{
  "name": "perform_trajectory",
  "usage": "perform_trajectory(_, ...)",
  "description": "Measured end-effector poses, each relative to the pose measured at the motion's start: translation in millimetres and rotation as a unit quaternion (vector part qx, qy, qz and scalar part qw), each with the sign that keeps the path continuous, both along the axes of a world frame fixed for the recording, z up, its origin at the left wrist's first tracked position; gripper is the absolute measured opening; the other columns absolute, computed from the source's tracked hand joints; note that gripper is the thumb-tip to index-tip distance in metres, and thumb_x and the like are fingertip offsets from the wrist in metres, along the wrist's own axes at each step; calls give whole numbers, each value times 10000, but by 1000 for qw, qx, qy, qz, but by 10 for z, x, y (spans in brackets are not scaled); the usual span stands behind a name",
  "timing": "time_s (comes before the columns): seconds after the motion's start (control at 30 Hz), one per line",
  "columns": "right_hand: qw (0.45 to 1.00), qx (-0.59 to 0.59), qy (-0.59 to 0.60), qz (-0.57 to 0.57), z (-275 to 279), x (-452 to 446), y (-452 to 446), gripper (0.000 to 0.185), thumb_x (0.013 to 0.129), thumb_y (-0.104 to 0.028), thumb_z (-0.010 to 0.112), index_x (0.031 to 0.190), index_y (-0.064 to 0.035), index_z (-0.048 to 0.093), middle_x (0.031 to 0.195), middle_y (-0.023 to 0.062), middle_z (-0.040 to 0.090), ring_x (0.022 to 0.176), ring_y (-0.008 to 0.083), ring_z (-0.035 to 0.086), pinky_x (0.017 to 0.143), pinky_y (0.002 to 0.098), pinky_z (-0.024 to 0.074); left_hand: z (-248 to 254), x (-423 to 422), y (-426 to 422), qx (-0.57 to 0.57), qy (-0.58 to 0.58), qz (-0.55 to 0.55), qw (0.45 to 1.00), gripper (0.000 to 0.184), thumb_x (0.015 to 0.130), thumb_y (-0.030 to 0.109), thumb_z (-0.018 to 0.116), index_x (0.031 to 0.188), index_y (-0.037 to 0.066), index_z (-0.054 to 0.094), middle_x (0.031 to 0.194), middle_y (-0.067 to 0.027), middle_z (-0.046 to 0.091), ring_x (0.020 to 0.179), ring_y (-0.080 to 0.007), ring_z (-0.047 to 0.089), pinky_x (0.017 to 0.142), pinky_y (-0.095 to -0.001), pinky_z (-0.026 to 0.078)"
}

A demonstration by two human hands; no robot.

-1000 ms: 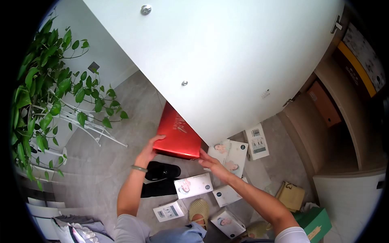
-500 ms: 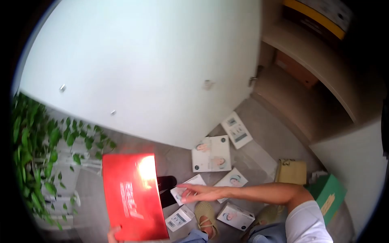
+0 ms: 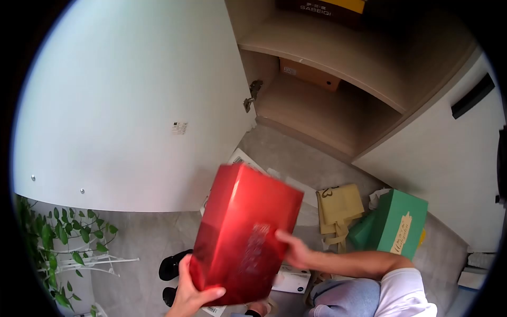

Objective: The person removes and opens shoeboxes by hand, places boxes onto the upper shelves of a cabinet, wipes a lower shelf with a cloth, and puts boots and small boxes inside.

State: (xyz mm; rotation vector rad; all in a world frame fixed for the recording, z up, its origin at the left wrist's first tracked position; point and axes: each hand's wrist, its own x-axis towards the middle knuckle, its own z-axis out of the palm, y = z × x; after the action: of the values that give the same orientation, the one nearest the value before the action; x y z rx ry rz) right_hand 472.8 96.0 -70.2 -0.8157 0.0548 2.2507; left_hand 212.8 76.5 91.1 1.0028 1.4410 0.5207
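Red box [image 3: 248, 238] clasped at lower end by left hand [image 3: 191, 294]; right edge touched by right hand [image 3: 297, 251], blurred, grip unclear. Stiff, slick handling expected; opposite sides best held.

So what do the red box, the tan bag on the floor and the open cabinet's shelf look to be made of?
Red box: probably coated cardboard, shiny metallic finish, judging by its crisp edges and reflections.
Tan bag: matte, perhaps fabric or paper; the soft folds leave it open.
Shelf: likely wood-based board, matte beige-brown.
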Motion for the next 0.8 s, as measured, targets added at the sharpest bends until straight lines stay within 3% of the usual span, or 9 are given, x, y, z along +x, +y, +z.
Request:
perform_trajectory(0.17, 975, 44, -77, -204, -59, 733, 758, 691, 926, -541, 564, 1444, -113, 403, 1425, 94, 495, 1312, 265, 466, 1114, 452, 340, -335, 972, 1037, 191, 38, -78, 978, 918, 643, 346, 864, 1292, -98, 392, 1266, -236, 442, 1172, -329, 483, 1018, -428, 390)
perform_trajectory(0.27, 926, 139, -216, -278, 12, 1081, 1082, 713, 937, -452, 601, 1486, -90, 325, 1480, 118, 418, 1369, 258, 388, 1132, 429, 304, -680, 1760, 1535, 353, 158, -67, 920, 837, 607, 311, 860, 1227, -89, 464, 1157, -241, 518, 1112, -387, 500, 967, -450, 404)
perform_trajectory(0.33, 580, 293, -720, -243, 35, 1133, 1004, 720, 943, -292, 586, 1498, 0, 231, 1511, 182, 327, 1417, 330, 290, 1172, 415, 215, -959, 2268, 1726, 380, 217, -58, 897, 950, 606, 378, 863, 1297, -80, 399, 1227, -217, 478, 1175, -393, 450, 997, -469, 365)
perform_trajectory(0.47, 645, 398, -594, -270, -167, 963, 780, 766, 892, -140, 583, 1507, 35, 161, 1531, 233, 246, 1442, 360, 226, 1173, 450, 188, -801, 3010, 1809, 379, 261, -106, 881, 1009, 642, 452, 817, 1364, -68, 342, 1250, -216, 462, 1217, -403, 404, 1017, -498, 329)
perform_trajectory(0.57, 568, 391, -686, -230, 5, 898, 726, 778, 872, -90, 550, 1514, 33, 129, 1557, 234, 197, 1463, 357, 185, 1166, 490, 184, -889, 3297, 1979, 364, 237, -155, 887, 1021, 720, 510, 754, 1420, -58, 276, 1285, -228, 438, 1261, -408, 369, 1055, -511, 293)
perform_trajectory(0.63, 310, 440, -805, -248, 221, 980, 877, 730, 879, -119, 538, 1510, 21, 200, 1566, 223, 213, 1466, 348, 203, 1163, 505, 168, -938, 3401, 2128, 367, -15, -108, 924, 915, 805, 458, 714, 1423, -61, 283, 1341, -242, 398, 1292, -402, 348, 1048, -531, 292)
perform_trajectory(0.67, 309, 444, -805, -243, 226, 1053, 962, 730, 879, -119, 538, 1510, 21, 200, 1566, 223, 213, 1466, 348, 203, 1163, 505, 168, -965, 3351, 2146, 366, -17, -102, 925, 915, 805, 458, 714, 1423, -61, 283, 1341, -242, 398, 1292, -402, 348, 1048, -531, 292)
perform_trajectory(0.73, 146, 398, -905, -44, 175, 1217, 1164, 695, 861, -142, 558, 1491, -3, 300, 1565, 186, 267, 1466, 323, 229, 1164, 489, 164, -970, 3045, 2154, 382, -51, -85, 919, 773, 920, 408, 620, 1440, -50, 276, 1418, -254, 349, 1343, -386, 325, 1113, -444, 264)
perform_trajectory(0.8, 103, 370, -922, -48, -16, 1309, 1409, 694, 847, -153, 581, 1480, -12, 334, 1560, 167, 290, 1466, 312, 237, 1165, 487, 163, -1010, 2592, 2004, 435, -8, -137, 890, 671, 943, 328, 604, 1432, -28, 313, 1413, -233, 390, 1325, -357, 379, 1072, -406, 339)
